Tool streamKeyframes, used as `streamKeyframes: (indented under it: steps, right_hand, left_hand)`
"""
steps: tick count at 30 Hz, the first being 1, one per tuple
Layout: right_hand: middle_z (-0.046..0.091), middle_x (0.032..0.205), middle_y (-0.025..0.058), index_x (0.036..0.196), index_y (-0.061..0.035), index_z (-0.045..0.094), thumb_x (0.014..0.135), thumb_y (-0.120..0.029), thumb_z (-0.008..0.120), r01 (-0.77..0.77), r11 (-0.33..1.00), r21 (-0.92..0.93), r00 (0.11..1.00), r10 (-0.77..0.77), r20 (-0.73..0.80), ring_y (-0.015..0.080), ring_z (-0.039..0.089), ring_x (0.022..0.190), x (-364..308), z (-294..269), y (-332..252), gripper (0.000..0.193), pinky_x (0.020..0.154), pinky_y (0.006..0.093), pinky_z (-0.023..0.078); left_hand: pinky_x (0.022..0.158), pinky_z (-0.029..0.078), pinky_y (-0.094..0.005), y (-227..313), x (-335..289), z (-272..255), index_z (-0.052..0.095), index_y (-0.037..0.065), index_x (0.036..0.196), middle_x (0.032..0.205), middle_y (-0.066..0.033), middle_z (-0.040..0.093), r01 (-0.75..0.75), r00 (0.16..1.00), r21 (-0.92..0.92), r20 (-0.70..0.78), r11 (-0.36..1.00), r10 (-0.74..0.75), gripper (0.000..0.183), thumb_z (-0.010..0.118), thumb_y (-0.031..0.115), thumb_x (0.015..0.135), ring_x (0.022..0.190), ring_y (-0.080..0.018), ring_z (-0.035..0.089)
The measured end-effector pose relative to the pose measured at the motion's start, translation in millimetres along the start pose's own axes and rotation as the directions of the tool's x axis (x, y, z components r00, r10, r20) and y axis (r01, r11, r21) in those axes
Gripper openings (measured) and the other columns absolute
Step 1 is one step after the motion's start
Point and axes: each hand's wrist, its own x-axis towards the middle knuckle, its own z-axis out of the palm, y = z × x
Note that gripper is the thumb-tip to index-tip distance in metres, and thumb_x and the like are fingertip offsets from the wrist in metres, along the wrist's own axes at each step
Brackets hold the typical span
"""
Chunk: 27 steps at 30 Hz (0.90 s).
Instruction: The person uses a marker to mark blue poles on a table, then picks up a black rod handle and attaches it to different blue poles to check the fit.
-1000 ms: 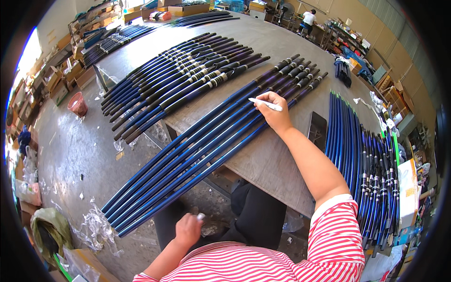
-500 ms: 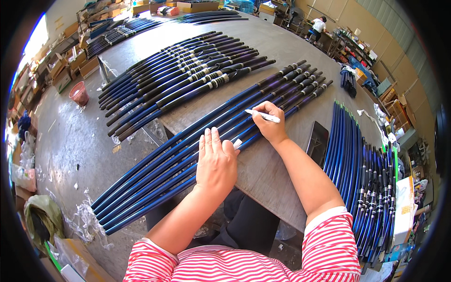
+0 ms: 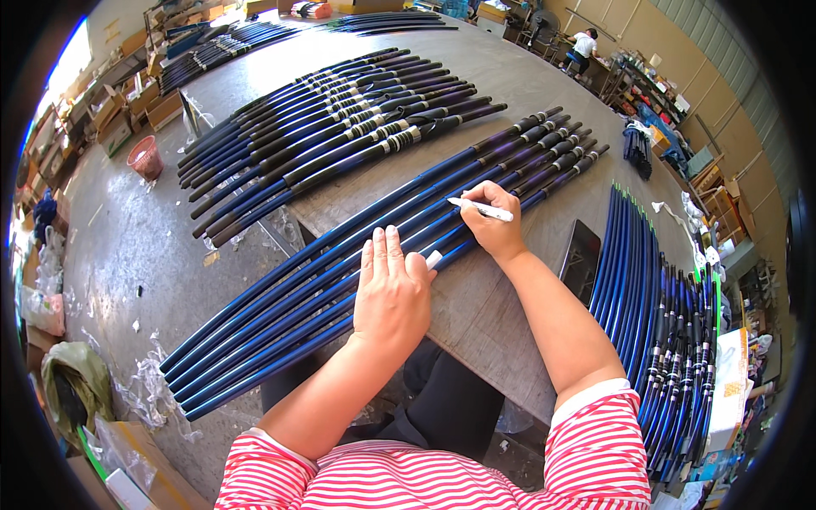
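Observation:
Several blue fishing rods point(image 3: 297, 291) with black grips lie side by side, slanting across the near table edge. My left hand point(image 3: 393, 297) rests on them, fingers stretched flat and together. A white marker cap point(image 3: 433, 259) pokes out beside its thumb, apparently tucked into that hand; its other end is hidden. In a pinch, my right hand point(image 3: 497, 223) holds a white marker point(image 3: 489, 210), tip pointing left at one of the middle rods. Whether the tip touches the rod is too small to tell.
Beyond lies a second row of rods point(image 3: 340, 136) with dark grips. A black phone point(image 3: 580, 259) lies right of my right forearm, beside upright-looking blue rod sections point(image 3: 625, 255). A red bucket point(image 3: 144, 159) stands on the floor at left. A person point(image 3: 583, 47) sits far back.
The whole view has shifted slightly. Both hands keep nearly the same places on the rods, and the marker stays in my right hand with its tip at about the same spot.

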Motion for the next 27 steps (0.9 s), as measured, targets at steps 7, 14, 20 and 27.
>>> streamKeyframes:
  steps: [7, 14, 20, 27]
  right_hand:
    - [0.061, 0.06, 0.0083, 0.068, -0.0001, 0.059, 0.067, -0.009, 0.06, 0.003, 0.999, -0.034, 1.0, -0.003, 0.0, 0.0129, 0.059, 0.054, 0.4, -0.1, -0.8, 0.009, 0.053, 0.0248, 0.047]
    - [0.061, 0.06, 0.0082, 0.069, 0.0, 0.059, 0.067, -0.009, 0.061, 0.008, 0.999, -0.037, 1.0, -0.008, 0.004, 0.0128, 0.059, 0.054, 0.1, 0.1, -2.4, 0.009, 0.053, 0.0246, 0.047]
    - [0.06, 0.059, 0.0077, 0.069, -0.0003, 0.059, 0.067, -0.009, 0.061, 0.025, 0.999, -0.038, 1.0, -0.025, 0.001, 0.0123, 0.058, 0.054, -0.1, 0.7, 1.0, 0.009, 0.052, 0.0247, 0.046]
    - [0.059, 0.058, 0.0055, 0.069, -0.0014, 0.058, 0.07, -0.009, 0.059, -0.008, 0.999, 0.04, 0.999, 0.01, -0.051, 0.0111, 0.056, 0.052, 0.3, -2.4, 4.2, 0.008, 0.051, 0.0244, 0.045]
  left_hand:
    - [0.101, 0.03, -0.0491, -0.8, 0.1, 0.1, 0.044, -0.003, 0.083, 0.121, -0.0321, 0.046, -0.007, 1.0, -0.009, -0.005, 1.0, 0.007, 0.025, 0.051, 0.021, 0.088, 0.118, -0.0442, 0.041]
    - [0.1, 0.03, -0.0494, -0.7, 0.1, 0.0, 0.044, -0.003, 0.082, 0.12, -0.0312, 0.047, -0.009, 1.0, -0.002, -0.008, 1.0, 0.009, 0.026, 0.051, 0.022, 0.088, 0.117, -0.0447, 0.042]
    - [0.1, 0.031, -0.0491, -0.2, -0.2, -0.8, 0.044, -0.003, 0.082, 0.12, -0.0308, 0.047, -0.008, 1.0, 0.001, -0.008, 1.0, 0.008, 0.026, 0.051, 0.022, 0.088, 0.117, -0.0445, 0.042]
    - [0.1, 0.031, -0.0492, -0.1, -0.5, 0.1, 0.044, -0.002, 0.082, 0.12, -0.0302, 0.047, -0.01, 1.0, -0.001, -0.016, 1.0, 0.01, 0.025, 0.051, 0.021, 0.088, 0.117, -0.0445, 0.042]
